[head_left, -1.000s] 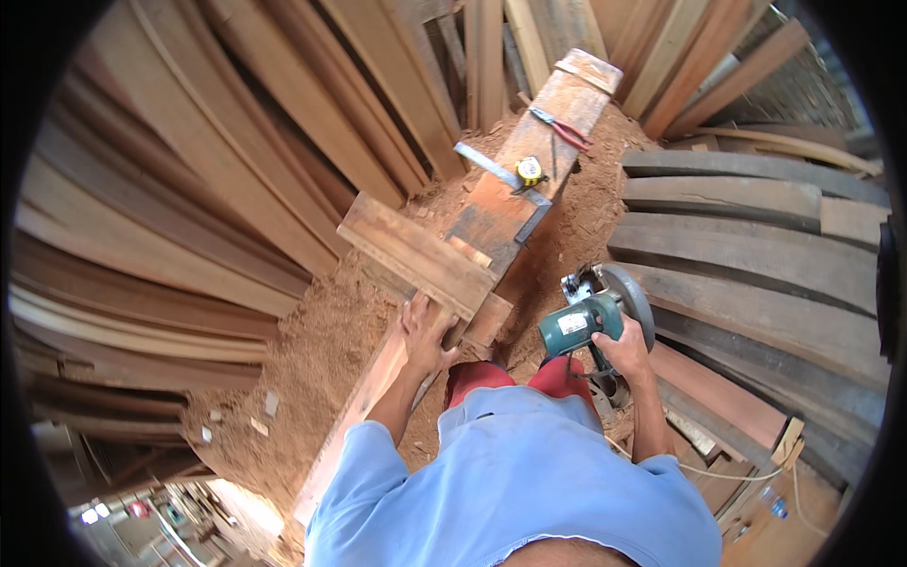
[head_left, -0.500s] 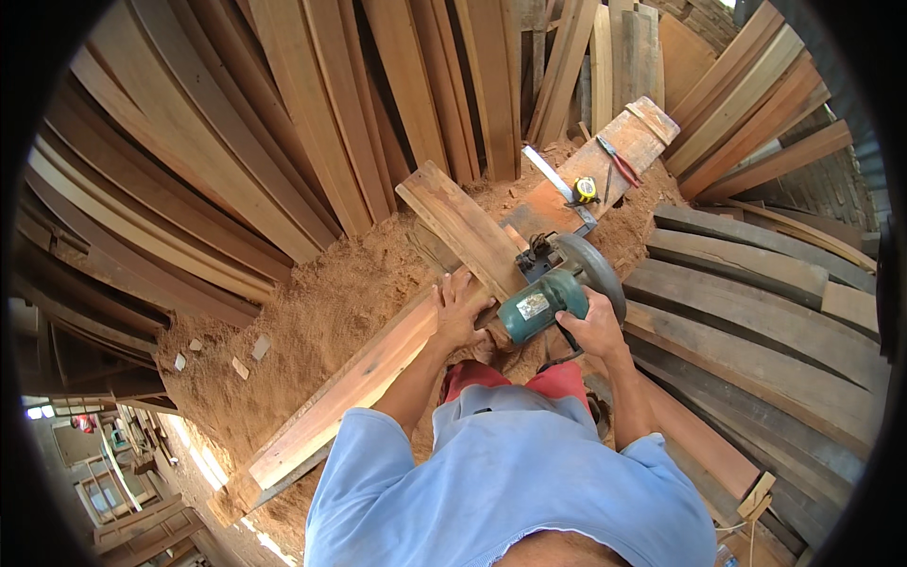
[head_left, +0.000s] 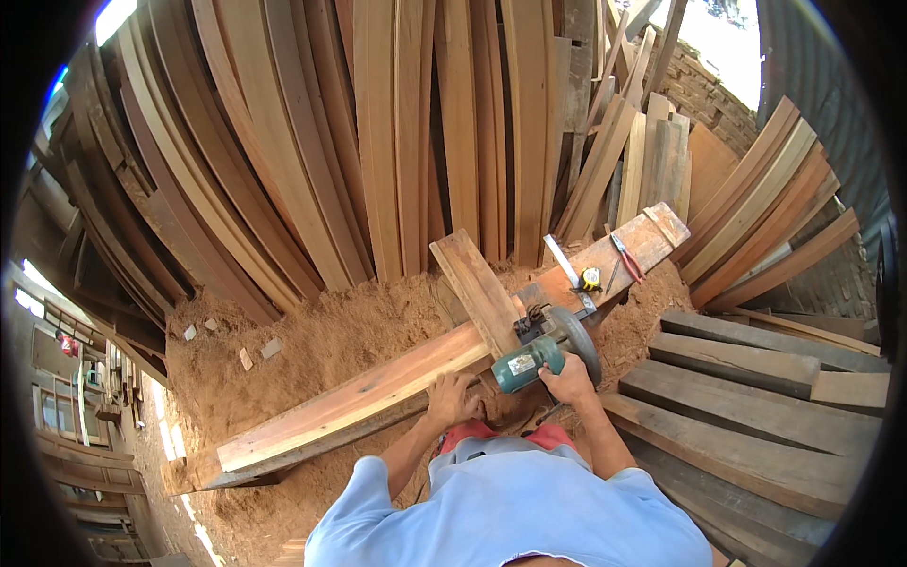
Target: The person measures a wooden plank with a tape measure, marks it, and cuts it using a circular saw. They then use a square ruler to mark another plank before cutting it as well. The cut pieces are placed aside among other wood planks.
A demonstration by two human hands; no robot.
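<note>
My right hand (head_left: 569,380) is closed round the handle of a green circular saw (head_left: 525,367). The saw's round grey guard (head_left: 574,342) faces right and hides most of the blade. Under and beside the saw lies a long reddish plank (head_left: 364,387), running from lower left toward upper right. A shorter board (head_left: 477,295) crosses its far end at an angle, touching the saw's front. My left hand (head_left: 452,401) is at the plank's near edge, left of the saw, fingers bent over that edge. Its thumb is partly hard to make out.
Beyond the saw, a work board (head_left: 619,253) carries a square (head_left: 564,265), a yellow tape measure (head_left: 590,278) and red-handled pliers (head_left: 626,259). Upright planks (head_left: 378,142) lean along the back. Stacked timbers (head_left: 746,406) lie at the right. Sawdust (head_left: 312,331) covers the ground.
My left hand has drawn back from lying spread on the plank to its near edge. My right hand still holds the saw. The whole view has tilted upward and turned.
</note>
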